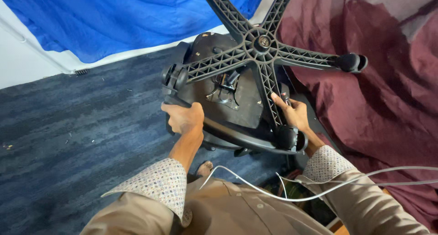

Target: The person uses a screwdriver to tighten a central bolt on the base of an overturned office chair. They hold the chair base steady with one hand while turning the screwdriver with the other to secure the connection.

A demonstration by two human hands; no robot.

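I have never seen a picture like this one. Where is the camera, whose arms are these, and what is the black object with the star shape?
The camera sits on a person's head and looks down, so the two arms are that person's own. The black object is an office chair turned over: its star-shaped base with casters points toward the camera. The left hand grips the chair's edge near one caster. The right hand holds one spoke of the base. The chair lies on dark blue carpet. A blue cloth lies behind it, a dark red cloth to the right. A white cable crosses the person's lap.
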